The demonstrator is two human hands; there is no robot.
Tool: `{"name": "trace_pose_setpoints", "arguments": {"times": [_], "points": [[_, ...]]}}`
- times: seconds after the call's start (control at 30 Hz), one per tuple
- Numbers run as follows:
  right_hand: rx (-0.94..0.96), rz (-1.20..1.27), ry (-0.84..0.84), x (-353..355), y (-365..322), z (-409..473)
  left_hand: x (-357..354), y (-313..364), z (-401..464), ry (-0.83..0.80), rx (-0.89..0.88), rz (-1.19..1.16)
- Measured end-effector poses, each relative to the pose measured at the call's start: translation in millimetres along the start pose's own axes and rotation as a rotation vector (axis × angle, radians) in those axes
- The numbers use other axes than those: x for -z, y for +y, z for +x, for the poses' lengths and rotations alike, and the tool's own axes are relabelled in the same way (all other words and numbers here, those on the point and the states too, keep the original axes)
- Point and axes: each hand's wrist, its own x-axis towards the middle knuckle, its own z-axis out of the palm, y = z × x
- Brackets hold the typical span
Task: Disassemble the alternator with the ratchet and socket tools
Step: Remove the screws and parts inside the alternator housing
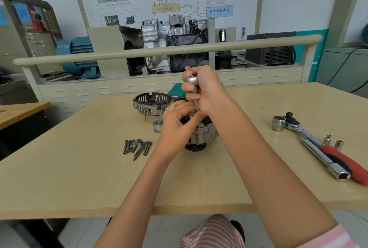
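The alternator (pixel 201 136) stands on its pulley at the middle of the wooden table (pixel 79 178). My right hand (pixel 207 90) grips a small ratchet (pixel 192 80) whose extension bar (pixel 196 102) points straight down into the alternator's top. My left hand (pixel 177 122) curls over the alternator's upper left side, fingertips at the bar's lower end. The socket at the bar's tip is hidden by my fingers. The removed rear cover (pixel 149 104) lies just behind and left of the alternator.
Several loose bolts (pixel 137 147) lie left of the alternator, a small metal part (pixel 157 125) beside my left hand. A large red-handled ratchet (pixel 322 146) with big socket, an extension and two small sockets (pixel 333 142) lie right. A green tool case (pixel 173 92) sits behind.
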Motion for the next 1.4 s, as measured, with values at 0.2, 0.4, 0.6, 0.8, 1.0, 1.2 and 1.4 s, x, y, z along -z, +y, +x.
{"name": "trace_pose_setpoints", "arguments": {"times": [0.2,0.4,0.6,0.8,1.0,1.2,1.4], "points": [[0.083,0.097,0.104,-1,6,-1,4,-1,1,-0.043,-0.055,0.005],[0.182,0.193,0.231,-1,7,1,1,-1,1,-0.019,-0.019,0.000],[-0.113,0.041,-0.190,8,-4,3,4,2,2,-0.032,-0.047,0.002],[0.281,0.130,0.285,-6,12,-1,2,-1,1,-0.021,-0.038,-0.007],[-0.084,-0.033,-0.145,3,-3,2,1,-3,1,-0.013,0.012,-0.008],[0.082,0.075,0.090,-2,6,0,5,-2,1,-0.056,-0.068,0.020],[0.104,0.043,0.112,-1,5,1,1,1,0,0.001,-0.024,-0.010]]}}
